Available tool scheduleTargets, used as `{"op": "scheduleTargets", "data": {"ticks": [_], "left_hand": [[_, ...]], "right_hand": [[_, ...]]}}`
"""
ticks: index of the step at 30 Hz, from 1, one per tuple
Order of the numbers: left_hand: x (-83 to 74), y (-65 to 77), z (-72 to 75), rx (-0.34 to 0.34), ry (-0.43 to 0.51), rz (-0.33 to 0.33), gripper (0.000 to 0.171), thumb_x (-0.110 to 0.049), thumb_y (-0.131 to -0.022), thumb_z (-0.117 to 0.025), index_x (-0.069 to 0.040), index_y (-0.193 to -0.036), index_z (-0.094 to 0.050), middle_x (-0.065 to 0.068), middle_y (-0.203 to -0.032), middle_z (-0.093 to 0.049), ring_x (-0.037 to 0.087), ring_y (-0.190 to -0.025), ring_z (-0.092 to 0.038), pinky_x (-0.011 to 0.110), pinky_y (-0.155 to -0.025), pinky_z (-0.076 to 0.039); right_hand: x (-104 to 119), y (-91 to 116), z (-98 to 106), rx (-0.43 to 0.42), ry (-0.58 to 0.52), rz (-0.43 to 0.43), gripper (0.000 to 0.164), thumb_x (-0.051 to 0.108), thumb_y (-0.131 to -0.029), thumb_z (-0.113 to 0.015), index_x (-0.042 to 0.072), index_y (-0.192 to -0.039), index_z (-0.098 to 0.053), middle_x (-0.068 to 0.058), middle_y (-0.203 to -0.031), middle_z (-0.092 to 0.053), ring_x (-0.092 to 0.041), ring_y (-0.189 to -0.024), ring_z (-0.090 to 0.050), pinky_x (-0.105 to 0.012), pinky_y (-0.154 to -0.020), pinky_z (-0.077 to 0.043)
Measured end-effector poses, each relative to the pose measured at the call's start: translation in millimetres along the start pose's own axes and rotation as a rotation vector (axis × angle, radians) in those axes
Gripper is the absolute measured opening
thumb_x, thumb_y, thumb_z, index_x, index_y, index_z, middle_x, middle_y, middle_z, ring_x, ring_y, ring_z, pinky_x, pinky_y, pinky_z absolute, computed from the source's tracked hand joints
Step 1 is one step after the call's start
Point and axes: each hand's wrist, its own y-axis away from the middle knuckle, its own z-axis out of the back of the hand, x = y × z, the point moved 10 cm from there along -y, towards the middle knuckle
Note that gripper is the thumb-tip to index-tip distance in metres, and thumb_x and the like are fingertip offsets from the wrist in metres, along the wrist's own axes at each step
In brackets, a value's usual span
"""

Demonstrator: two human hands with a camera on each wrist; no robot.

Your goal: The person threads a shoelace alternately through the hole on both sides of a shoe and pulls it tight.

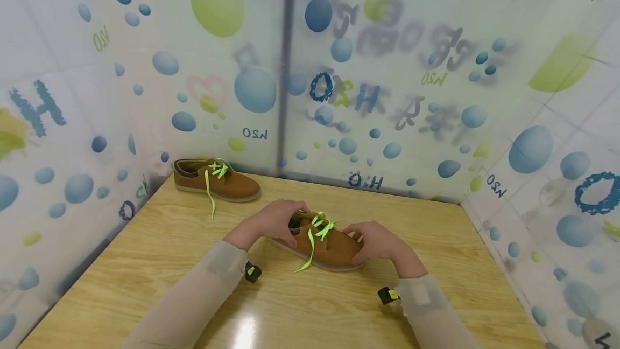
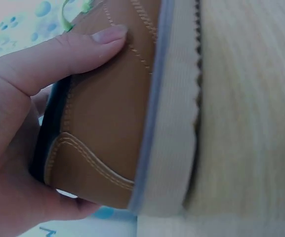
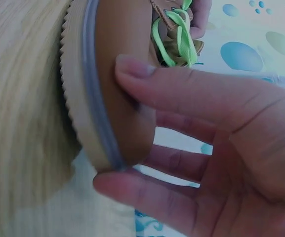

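Observation:
A brown leather shoe (image 1: pixel 334 246) with bright green laces (image 1: pixel 322 227) sits at the middle of the table, toe pointing right. My left hand (image 1: pixel 281 221) grips its heel end, the thumb pressed on the near side of the upper; the left wrist view shows the stitched heel (image 2: pixel 93 163) close up. My right hand (image 1: pixel 380 242) holds the toe, thumb on the near side and fingers round the front. In the right wrist view the pale ridged sole (image 3: pixel 83 94) lies close over the wood. Part of the shoe's opening is hidden behind my left hand.
A matching brown shoe (image 1: pixel 237 187) with green laces stands at the table's back left corner, toe to the right. Printed curtain-like walls (image 1: pixel 310 139) enclose the wooden table (image 1: pixel 310 311) at the back and both sides.

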Motion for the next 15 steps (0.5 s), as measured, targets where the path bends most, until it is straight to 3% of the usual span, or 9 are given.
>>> {"op": "scheduleTargets", "data": {"ticks": [7, 15], "left_hand": [[17.2, 12.2, 8.5, 0.02, -0.008, 0.049, 0.081, -0.023, -0.063, -0.104, -0.02, -0.132, -0.063, 0.002, -0.139, -0.069, 0.027, -0.128, -0.065, 0.047, -0.108, -0.053], [24.9, 31.9, 15.3, 0.02, 0.012, 0.054, 0.079, -0.023, -0.065, -0.103, -0.019, -0.132, -0.063, 0.004, -0.139, -0.068, 0.03, -0.13, -0.063, 0.05, -0.109, -0.052]], "right_hand": [[17, -6, -12, -0.007, -0.041, 0.073, 0.07, 0.023, -0.078, -0.095, 0.012, -0.141, -0.067, -0.008, -0.118, -0.076, -0.022, -0.103, -0.072, -0.044, -0.09, -0.061], [29, -11, -19, -0.051, -0.091, 0.082, 0.066, 0.021, -0.079, -0.095, 0.009, -0.138, -0.069, -0.011, -0.122, -0.076, -0.026, -0.106, -0.073, -0.046, -0.091, -0.062]]}}
